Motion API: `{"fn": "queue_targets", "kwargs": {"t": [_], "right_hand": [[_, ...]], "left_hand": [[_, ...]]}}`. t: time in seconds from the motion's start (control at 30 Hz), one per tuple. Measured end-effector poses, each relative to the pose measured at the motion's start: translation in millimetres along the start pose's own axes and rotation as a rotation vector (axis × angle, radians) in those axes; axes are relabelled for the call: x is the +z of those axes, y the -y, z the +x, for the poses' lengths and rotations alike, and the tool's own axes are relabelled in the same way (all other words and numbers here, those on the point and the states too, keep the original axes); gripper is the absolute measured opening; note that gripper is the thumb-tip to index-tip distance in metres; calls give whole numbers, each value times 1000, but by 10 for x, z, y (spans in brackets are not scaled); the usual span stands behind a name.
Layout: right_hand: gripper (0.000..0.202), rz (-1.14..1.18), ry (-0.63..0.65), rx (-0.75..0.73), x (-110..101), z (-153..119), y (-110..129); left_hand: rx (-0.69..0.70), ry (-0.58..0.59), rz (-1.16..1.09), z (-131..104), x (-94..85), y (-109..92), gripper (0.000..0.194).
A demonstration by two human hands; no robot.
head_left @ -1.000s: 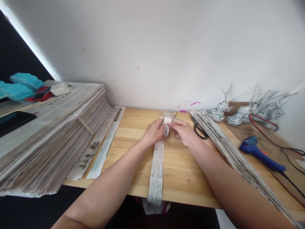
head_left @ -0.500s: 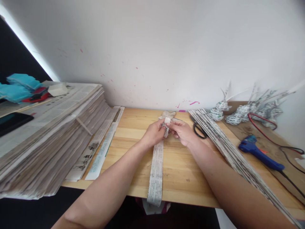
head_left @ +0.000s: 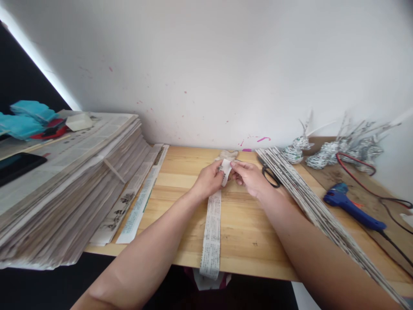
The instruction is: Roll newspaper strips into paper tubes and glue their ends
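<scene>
A long newspaper strip [head_left: 211, 237] runs down the middle of the wooden table, its near end hanging over the front edge. At its far end my left hand [head_left: 211, 178] pinches the paper from the left side. My right hand [head_left: 245, 175] grips the top right corner of the same end between thumb and fingers. Between the two hands the strip's end stands raised, with its pale face showing. Just behind the hands lies a crumpled beige cloth [head_left: 228, 155].
Tall newspaper stack [head_left: 74, 185] at left, bearing a phone [head_left: 21, 165]; cut strips [head_left: 138, 215] beside it. To the right lie black-handled scissors [head_left: 271, 177], thin paper rolls [head_left: 309, 202], a blue glue gun [head_left: 353, 209] and woven paper figures [head_left: 322, 155].
The paper end between my hands has opened out wider. My right hand has shifted slightly to the right, while my left hand stays nearly where it was.
</scene>
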State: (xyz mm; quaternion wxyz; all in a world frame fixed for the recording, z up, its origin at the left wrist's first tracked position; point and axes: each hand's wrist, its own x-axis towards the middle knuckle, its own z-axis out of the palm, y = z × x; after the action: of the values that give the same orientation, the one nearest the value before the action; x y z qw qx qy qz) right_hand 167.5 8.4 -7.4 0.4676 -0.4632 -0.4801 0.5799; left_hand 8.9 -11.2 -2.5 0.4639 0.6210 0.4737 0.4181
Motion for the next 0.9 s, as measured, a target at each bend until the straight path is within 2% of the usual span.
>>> {"fn": "queue_targets", "kwargs": {"t": [0.1,0.27,0.47,0.7,0.9], "right_hand": [[38,9,61,31,-19,-11,17],[35,-21,104,22,-22,-34,25],[33,21,56,48,6,-48,49],[34,56,14,69,32,-21,16],[35,87,11,80,37,-6,-16]], "left_hand": [[1,48,-8,19,-9,25,42],[-18,30,-46,27,-6,31,44],[-52,40,-43,19,5,5,52],[7,69,-22,6,12,3,47],[-7,83,-39,4,20,18,47]]}}
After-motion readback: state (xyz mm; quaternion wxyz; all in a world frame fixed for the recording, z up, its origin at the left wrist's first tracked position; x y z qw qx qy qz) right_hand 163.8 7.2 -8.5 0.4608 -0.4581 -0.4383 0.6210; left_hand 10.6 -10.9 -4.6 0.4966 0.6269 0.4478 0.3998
